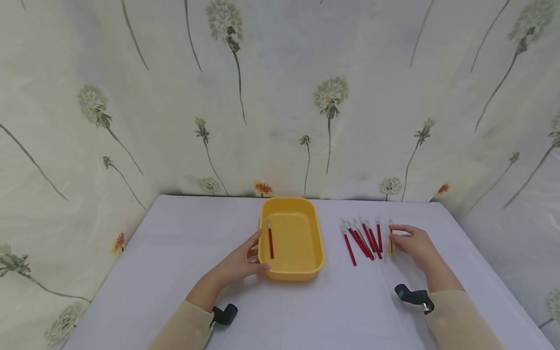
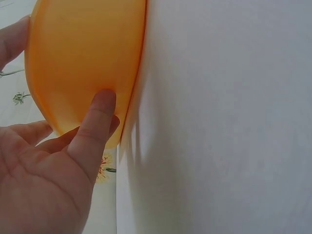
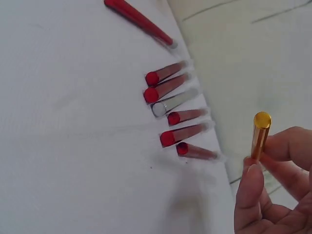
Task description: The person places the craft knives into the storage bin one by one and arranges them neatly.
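Observation:
At the left side of a yellow plastic tray, my left hand grips the wall, its thumb at the near rim. In the left wrist view, fingers touch the orange-looking outer wall of the tray. One slim red stick with a whitish tip lies inside the tray, near its left wall. My right hand pinches a yellow pen-like stick between thumb and fingers. It is held upright, its flat gold end towards the wrist camera. The kind of stick is unclear.
Between tray and right hand, several red sticks with pale tips lie roughly side by side on the white table. One silvery stick lies among them. A dandelion-patterned sheet rises behind the table.

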Demonstrator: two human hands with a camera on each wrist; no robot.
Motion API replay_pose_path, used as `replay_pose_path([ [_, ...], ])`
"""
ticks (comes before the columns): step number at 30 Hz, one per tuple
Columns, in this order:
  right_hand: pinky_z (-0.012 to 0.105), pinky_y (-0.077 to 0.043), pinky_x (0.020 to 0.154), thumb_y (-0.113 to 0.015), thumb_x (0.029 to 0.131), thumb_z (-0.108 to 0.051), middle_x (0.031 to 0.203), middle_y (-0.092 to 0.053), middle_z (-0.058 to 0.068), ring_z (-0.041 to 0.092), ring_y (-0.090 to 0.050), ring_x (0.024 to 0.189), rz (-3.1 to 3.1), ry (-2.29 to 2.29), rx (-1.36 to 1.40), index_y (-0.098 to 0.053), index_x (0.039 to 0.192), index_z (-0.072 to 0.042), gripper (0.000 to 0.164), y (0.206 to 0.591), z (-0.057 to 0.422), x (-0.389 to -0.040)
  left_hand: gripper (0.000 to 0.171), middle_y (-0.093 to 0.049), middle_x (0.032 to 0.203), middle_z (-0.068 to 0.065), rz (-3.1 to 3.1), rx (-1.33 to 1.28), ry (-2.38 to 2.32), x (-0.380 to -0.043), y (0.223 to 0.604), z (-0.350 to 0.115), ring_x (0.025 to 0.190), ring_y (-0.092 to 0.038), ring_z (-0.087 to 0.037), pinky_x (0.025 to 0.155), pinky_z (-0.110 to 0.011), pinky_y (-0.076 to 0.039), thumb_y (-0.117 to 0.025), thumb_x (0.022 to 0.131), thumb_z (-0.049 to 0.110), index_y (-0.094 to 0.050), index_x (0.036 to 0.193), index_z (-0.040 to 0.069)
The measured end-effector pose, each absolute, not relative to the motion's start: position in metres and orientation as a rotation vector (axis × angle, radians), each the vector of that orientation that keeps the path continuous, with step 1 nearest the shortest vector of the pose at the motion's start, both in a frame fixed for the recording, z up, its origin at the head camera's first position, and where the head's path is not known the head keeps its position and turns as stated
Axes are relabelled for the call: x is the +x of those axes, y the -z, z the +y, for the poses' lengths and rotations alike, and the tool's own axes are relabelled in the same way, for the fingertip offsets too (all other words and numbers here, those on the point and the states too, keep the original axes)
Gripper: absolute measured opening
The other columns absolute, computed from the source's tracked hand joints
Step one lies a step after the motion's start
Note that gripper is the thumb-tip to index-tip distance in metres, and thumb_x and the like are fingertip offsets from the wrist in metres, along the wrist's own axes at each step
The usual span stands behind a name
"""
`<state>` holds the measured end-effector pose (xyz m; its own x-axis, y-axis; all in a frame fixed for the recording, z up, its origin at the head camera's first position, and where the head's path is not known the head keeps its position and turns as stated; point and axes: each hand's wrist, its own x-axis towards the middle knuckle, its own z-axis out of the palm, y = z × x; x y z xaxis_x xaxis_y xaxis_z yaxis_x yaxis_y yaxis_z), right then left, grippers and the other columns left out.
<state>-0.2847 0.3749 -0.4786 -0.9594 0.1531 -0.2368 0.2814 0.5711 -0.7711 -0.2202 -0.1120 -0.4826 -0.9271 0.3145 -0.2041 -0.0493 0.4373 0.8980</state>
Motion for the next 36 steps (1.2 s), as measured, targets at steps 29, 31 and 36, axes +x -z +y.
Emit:
replay_pose_path([
  [29,0.05,-0.047,0.103,-0.061,0.1,-0.036,0.138,-0.055,0.027,0.037,-0.059,0.12,2.661,1.39,0.138,-0.048,0.146,-0.006,0.057,0.411,0.319,-0.259,0.105,-0.033,0.161,-0.001,2.357,0.229,-1.479,-0.221,0.481,-0.113,0.14,-0.044,-0.027,0.107,-0.05,-0.044,-0.082,0.081,0.044,-0.017,0.161,0.031],
  [31,0.052,-0.046,0.104,-0.061,0.1,-0.036,0.137,-0.056,0.026,0.038,-0.059,0.12,2.656,1.39,0.098,-0.049,0.146,-0.006,0.056,0.404,0.312,-0.257,0.105,-0.032,0.161,-0.001,2.355,0.23,-1.482,-0.221,0.482,-0.113,0.14,-0.043,-0.027,0.107,-0.049,-0.044,-0.082,0.081,0.044,-0.017,0.162,0.03],
  [36,0.055,-0.044,0.105,-0.059,0.102,-0.03,0.134,-0.057,0.026,0.039,-0.06,0.118,2.625,1.401,0.002,-0.05,0.145,-0.006,0.05,0.389,0.291,-0.253,0.105,-0.032,0.162,-0.001,2.353,0.214,-1.486,-0.222,0.482,-0.113,0.141,-0.043,-0.027,0.107,-0.05,-0.044,-0.083,0.08,0.045,-0.017,0.161,0.03],
])
